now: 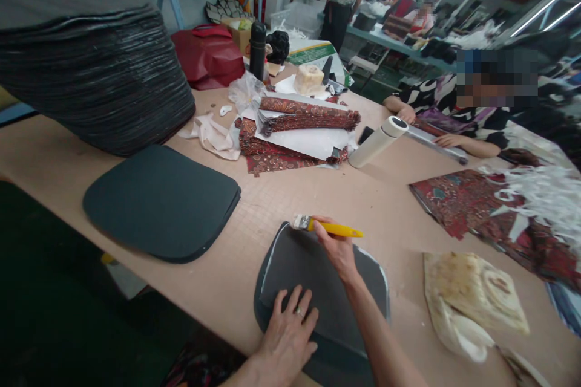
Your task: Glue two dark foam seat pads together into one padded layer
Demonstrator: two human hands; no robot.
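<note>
A dark grey foam pad [295,266] with whitish edges lies on the table [254,199] in front of me. My left hand [288,329] rests flat on its near part, fingers spread. My right hand [338,248] grips a yellow-handled brush [327,227] by the handle. The brush bristles touch the pad's far left edge.
Another stack of dark pads [161,202] lies to the left, a tall pile [91,66] behind it. Patterned fabric [299,127], a white cylinder [376,142] and a stained cloth [472,299] lie around. A person [458,121] sits across right; another stands far back.
</note>
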